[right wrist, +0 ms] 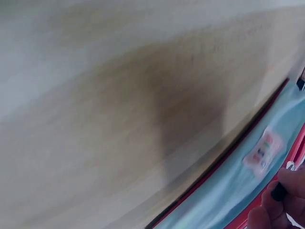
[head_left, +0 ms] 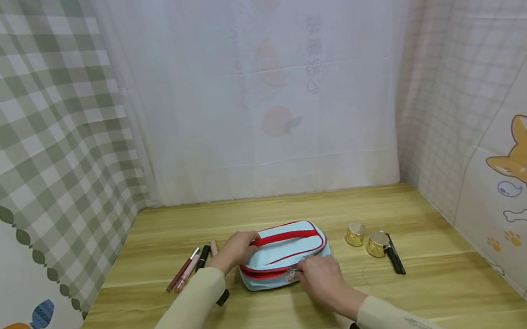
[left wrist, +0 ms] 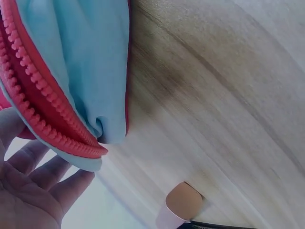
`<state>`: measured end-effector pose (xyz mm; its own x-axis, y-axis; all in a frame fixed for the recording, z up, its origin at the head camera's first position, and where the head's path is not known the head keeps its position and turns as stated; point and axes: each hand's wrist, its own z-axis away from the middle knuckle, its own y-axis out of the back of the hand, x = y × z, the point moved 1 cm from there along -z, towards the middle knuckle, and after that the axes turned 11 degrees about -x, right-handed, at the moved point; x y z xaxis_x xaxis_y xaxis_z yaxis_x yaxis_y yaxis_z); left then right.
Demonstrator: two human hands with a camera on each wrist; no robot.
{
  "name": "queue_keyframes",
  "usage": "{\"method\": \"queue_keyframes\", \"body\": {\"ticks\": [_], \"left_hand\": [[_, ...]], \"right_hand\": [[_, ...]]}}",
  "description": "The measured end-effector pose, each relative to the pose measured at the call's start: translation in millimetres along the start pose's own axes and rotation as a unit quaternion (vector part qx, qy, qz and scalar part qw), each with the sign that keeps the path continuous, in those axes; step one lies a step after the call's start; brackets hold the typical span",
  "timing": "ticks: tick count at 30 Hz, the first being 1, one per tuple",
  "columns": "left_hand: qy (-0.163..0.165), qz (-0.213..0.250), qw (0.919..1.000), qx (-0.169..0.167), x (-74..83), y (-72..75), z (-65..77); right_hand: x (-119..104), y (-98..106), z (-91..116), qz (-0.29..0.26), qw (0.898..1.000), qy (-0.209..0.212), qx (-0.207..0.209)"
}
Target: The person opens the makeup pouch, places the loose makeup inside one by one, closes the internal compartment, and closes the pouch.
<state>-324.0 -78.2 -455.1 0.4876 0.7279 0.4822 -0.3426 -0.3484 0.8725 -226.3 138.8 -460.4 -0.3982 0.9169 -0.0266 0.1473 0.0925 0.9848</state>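
Note:
A light-blue cosmetic pouch (head_left: 285, 251) with red piping and a red handle strap (head_left: 285, 236) lies mid-table. My left hand (head_left: 239, 247) holds its left end, by the strap. In the left wrist view, the fingers of the left hand (left wrist: 35, 186) reach behind the lid's edge, and the red zipper (left wrist: 45, 102) gapes there. My right hand (head_left: 322, 279) pinches the metal zipper pull at the pouch's front right. In the right wrist view, the silver slider (right wrist: 290, 165) shows beside the fingertips of the right hand (right wrist: 286, 202), above a small printed label (right wrist: 263, 151).
Left of the pouch lie slim makeup tubes (head_left: 185, 272), a black tube (head_left: 203, 257) and a beige one (head_left: 213, 248). To its right stand two gold-lidded jars (head_left: 355, 234), with a black pen-like item (head_left: 395, 257) beside them. Fabric curtains (head_left: 265, 175) border the wooden table (head_left: 285, 328).

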Motion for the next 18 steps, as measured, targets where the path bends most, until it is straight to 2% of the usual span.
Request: {"method": "queue_keyframes", "body": {"ticks": [4, 10, 18], "left_hand": [[0.001, 0.006, 1.0000, 0.003, -2.5, -1.3, 0.8], [-0.004, -0.007, 0.9998, 0.018, -7.9, -4.2, 0.3], [0.008, 0.016, 0.9998, -0.002, -6.8, -3.6, 3.9]], "right_hand": [[13, 4, 3, 0.001, 1.000, -0.012, -0.001], [36, 7, 5, -0.010, 0.999, -0.043, -0.025], [57, 10, 7, -0.009, 0.998, -0.044, -0.040]]}}
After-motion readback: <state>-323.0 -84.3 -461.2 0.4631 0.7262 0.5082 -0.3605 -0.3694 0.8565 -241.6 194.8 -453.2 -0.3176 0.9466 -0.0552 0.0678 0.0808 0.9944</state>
